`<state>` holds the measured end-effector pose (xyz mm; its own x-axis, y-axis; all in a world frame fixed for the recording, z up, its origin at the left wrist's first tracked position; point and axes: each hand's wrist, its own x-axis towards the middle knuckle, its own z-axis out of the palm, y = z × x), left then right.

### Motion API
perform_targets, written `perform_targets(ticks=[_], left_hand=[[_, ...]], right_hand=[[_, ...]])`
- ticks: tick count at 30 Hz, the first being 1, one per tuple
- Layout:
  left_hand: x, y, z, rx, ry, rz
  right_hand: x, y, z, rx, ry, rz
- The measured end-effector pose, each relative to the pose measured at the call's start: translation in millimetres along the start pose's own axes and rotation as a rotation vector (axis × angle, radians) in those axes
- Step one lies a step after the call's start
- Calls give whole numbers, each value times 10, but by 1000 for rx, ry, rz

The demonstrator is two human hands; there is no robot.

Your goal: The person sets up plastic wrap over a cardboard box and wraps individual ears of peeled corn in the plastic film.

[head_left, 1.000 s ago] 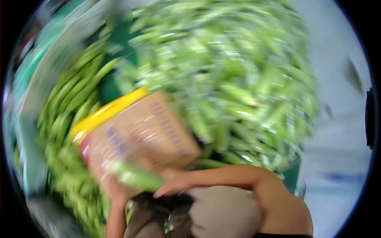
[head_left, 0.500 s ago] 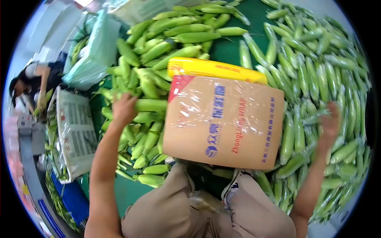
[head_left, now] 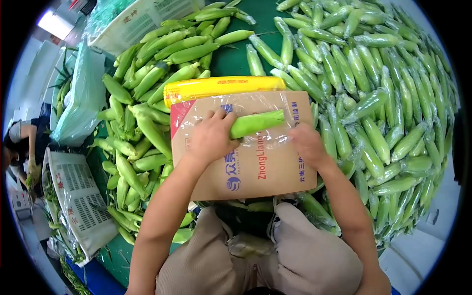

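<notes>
Green surface (head_left: 235, 63) | flat cardboard box (head_left: 248, 169) | left hand (head_left: 212, 136) grips smooth-husked corn (head_left: 258, 123)

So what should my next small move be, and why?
Probably roll the corn ear into the clear film: your left hand grips one end over the carton, your right hand, blurred, is by the other, and this ear isn't fully covered, unlike the wrapped ears at right.

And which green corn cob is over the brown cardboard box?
The green husk-covered cob in the left hand; the other cobs lie around the box.
</notes>
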<state>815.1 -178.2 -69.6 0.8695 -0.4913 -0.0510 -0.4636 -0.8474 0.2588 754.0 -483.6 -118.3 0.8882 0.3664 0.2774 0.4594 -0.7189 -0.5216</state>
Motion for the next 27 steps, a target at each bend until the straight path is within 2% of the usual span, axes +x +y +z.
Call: perform_targets(ticks=[2,6,7,10,12,13,16,17,18,20,21,24,25,27], left_hand=[[-4,-32,-28,-35,9,20],[42,-27,-85,-29,-99,31],[74,-37,-84,-24,-90,55],[93,-137,-31,-72,-74,122],[112,-295,52,-193,-51,165],[1,-258,-60,-287,-14,58],[-607,-520,157,-421,500,136],[-860,-549,101,-334,440,15],[-1027,-598,136,-447,427,-128],[-1225,-750,209,-276,192,-338],[-1268,-872,343,-445,267,-375],[-1164,-832,216,-81,295,-282],[-1114,-815,240,29,443,-208],[-1191,-805,301,-151,669,-199]], right_hand=[[-96,-65,53,391,377,285],[338,-259,185,373,452,248],[557,-366,143,120,370,154],[776,-306,533,-117,45,-77],[841,-413,500,-253,-26,-155],[861,-491,423,-303,-64,-197],[859,-445,471,-317,-159,-183],[844,-407,521,-299,-177,-142],[799,-395,559,-288,-157,-128],[818,-373,563,-284,-124,-141],[842,-382,548,-263,-152,-122],[900,-402,546,-272,-212,-25],[937,-432,502,-291,-285,-14],[1034,-469,367,-339,-411,25]])
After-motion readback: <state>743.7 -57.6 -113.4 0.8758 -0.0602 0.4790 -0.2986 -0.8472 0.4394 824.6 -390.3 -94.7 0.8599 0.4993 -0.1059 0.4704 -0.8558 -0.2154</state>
